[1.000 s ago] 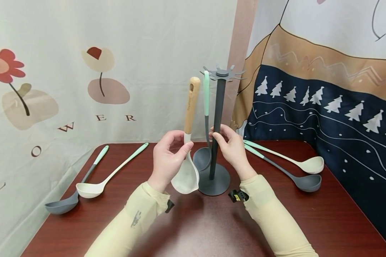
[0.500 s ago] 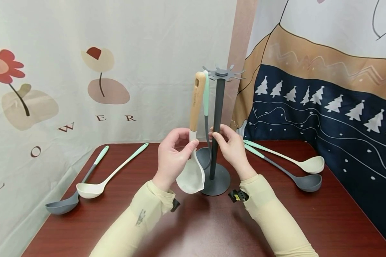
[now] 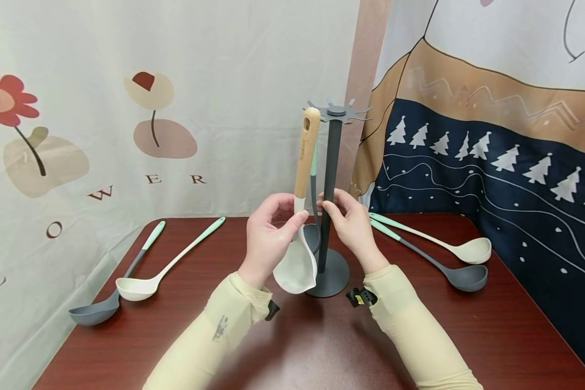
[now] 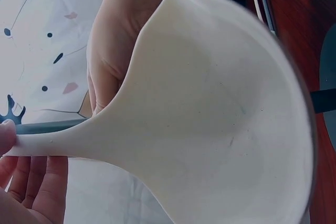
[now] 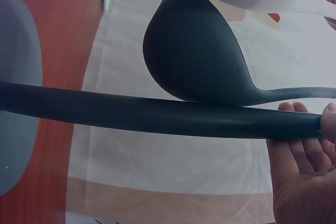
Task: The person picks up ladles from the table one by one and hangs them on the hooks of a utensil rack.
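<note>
My left hand pinches the white neck of a wooden-handled ladle, held upright with its bowl down and handle up. The handle top is close to the hook ring of a dark grey utensil stand; whether it touches a hook I cannot tell. My right hand grips the stand's post, thumb in front and fingers behind. A grey ladle with a mint handle hangs from the stand, partly hidden behind the white one in the head view. The white bowl fills much of the left wrist view.
On the table's left lie a grey ladle and a white ladle, both mint-handled. Another white ladle and grey ladle lie on the right. Printed cloths hang behind the table.
The left hand has moved right with the wooden-handled ladle, its handle rising slightly and now overlapping the hanging grey ladle. The right hand and stand have stayed in place.
</note>
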The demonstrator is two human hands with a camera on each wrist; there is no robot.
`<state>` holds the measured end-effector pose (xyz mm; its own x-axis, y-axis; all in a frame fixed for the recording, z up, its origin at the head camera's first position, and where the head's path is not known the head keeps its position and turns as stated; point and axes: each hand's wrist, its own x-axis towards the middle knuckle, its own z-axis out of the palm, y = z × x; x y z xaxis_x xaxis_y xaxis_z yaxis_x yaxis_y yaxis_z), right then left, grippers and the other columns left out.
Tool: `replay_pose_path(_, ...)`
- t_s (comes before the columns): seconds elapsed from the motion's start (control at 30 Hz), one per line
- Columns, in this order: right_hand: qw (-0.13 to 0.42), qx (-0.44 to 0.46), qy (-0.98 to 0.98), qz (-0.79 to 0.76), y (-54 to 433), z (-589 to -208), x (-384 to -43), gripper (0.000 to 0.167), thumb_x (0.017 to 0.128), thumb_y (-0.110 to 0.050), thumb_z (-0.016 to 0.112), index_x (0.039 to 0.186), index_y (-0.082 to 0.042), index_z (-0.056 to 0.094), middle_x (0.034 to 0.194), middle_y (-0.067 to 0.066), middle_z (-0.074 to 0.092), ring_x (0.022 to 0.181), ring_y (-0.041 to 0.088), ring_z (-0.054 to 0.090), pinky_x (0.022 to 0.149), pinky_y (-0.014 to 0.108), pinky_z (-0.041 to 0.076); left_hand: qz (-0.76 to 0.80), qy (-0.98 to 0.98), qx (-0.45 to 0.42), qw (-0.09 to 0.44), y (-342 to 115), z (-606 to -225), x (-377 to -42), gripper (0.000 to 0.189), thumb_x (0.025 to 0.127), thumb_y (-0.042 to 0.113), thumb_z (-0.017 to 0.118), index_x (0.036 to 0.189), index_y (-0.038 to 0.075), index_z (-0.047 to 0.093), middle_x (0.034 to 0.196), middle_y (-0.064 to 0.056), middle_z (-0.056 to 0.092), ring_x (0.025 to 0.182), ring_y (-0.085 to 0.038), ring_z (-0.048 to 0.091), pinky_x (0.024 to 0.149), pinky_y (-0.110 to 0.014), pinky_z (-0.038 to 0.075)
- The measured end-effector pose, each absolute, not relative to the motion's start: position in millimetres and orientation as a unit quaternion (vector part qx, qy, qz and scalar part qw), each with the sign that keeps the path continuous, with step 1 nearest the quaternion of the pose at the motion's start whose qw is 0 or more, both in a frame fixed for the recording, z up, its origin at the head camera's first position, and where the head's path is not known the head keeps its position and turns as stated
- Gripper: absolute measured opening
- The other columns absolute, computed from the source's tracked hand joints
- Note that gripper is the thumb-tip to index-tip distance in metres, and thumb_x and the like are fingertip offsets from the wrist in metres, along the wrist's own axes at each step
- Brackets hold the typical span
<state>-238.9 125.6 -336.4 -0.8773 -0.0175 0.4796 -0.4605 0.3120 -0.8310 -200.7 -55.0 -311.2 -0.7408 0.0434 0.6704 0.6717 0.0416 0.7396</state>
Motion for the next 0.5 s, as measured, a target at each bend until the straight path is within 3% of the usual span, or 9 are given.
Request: replay_pose_path(0.5, 0.202, 0.159, -0.78, 0.57, 125.4, -337.8, -240.7, 0.02, 0.098, -0.014, 0.064, 0.116, -0.006, 0.067, 0.102, 0.011, 0.073, 0.094, 0.023, 0.072, 0.086, 0.039, 0.056, -0.647, -0.674, -0.264, 0.239, -50.6, -309.6, -198.8, 0.021, 0.087, 0.001, 0.074, 0.107, 0.002, 0.068, 0.09, -0.009, 0.069, 0.081, -0.021, 0.066, 0.073, -0.032, 0.056)
